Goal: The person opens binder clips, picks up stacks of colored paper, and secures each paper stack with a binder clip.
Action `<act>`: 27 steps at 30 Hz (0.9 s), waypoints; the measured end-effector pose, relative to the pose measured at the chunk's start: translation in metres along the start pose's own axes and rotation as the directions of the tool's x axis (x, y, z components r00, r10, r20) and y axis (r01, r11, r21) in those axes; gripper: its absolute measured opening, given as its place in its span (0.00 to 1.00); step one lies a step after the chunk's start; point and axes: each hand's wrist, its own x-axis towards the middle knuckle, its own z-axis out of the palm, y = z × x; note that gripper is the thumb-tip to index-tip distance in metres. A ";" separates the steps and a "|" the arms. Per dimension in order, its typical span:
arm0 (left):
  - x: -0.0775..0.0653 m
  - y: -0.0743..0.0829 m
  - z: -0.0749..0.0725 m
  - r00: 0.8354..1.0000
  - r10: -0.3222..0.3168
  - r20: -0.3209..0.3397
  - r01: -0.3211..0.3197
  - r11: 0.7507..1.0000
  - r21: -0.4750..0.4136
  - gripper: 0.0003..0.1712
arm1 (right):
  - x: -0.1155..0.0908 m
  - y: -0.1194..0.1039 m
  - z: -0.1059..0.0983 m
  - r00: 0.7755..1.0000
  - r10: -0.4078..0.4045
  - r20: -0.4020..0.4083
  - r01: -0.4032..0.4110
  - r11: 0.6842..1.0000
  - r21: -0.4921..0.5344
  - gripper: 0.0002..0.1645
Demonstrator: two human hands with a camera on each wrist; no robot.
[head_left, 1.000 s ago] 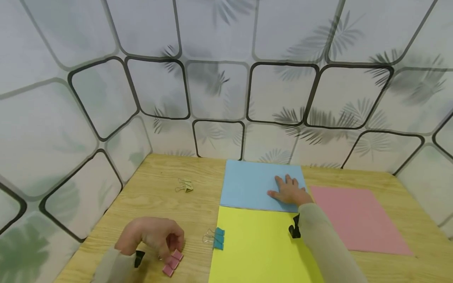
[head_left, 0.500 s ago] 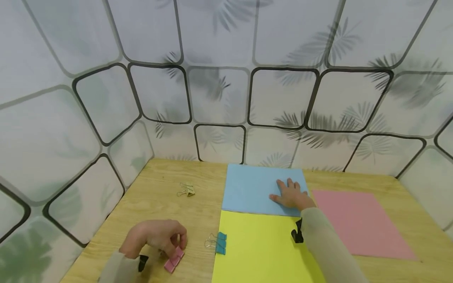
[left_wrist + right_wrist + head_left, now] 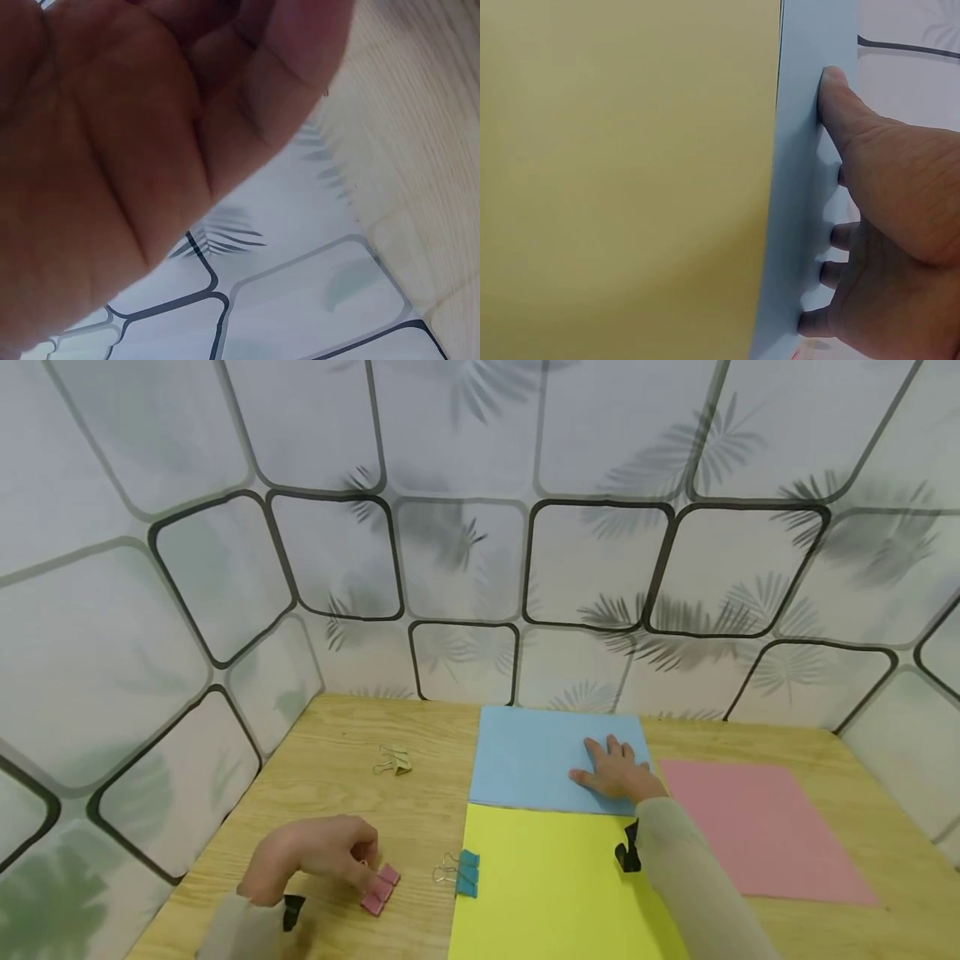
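Note:
In the head view, my left hand point(image 3: 322, 853) is at the lower left with its fingers curled at a pink binder clip point(image 3: 381, 890), gripping its rear end low over the wooden table. The fingertips are partly hidden there. The left wrist view shows the palm of that hand point(image 3: 127, 142); the clip is out of sight. My right hand point(image 3: 617, 772) rests with fingers spread on a blue sheet point(image 3: 532, 760). A yellow sheet point(image 3: 555, 885) meets its near edge. On the yellow sheet's left edge sits a teal binder clip point(image 3: 467, 873).
A pale yellow binder clip point(image 3: 401, 762) lies on the table point(image 3: 337, 735) at the back left. To the right of the blue and yellow sheets is a pink sheet point(image 3: 765, 835). Patterned walls point(image 3: 465, 560) enclose the back and sides.
The pink binder clip has shifted a little right and away from me, and my left hand's fingers have changed their hold on it. The right hand stays on the blue sheet.

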 end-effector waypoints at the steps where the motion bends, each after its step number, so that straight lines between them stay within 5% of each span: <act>1: -0.001 0.000 0.000 1.000 0.002 0.000 -0.002 1.000 0.008 0.10 | 0.000 0.000 -0.001 1.000 -0.001 0.001 0.001 1.000 -0.001 0.48; 17: 0.000 0.001 0.003 0.996 -0.073 -0.051 0.075 0.997 0.028 0.13 | 0.000 -0.003 0.001 1.000 -0.018 -0.005 0.018 1.000 0.005 0.47; 27: -0.003 0.000 -0.003 0.995 -0.026 -0.093 0.026 1.000 -0.001 0.11 | 0.002 0.002 -0.002 0.999 -0.039 -0.018 0.039 0.999 -0.003 0.46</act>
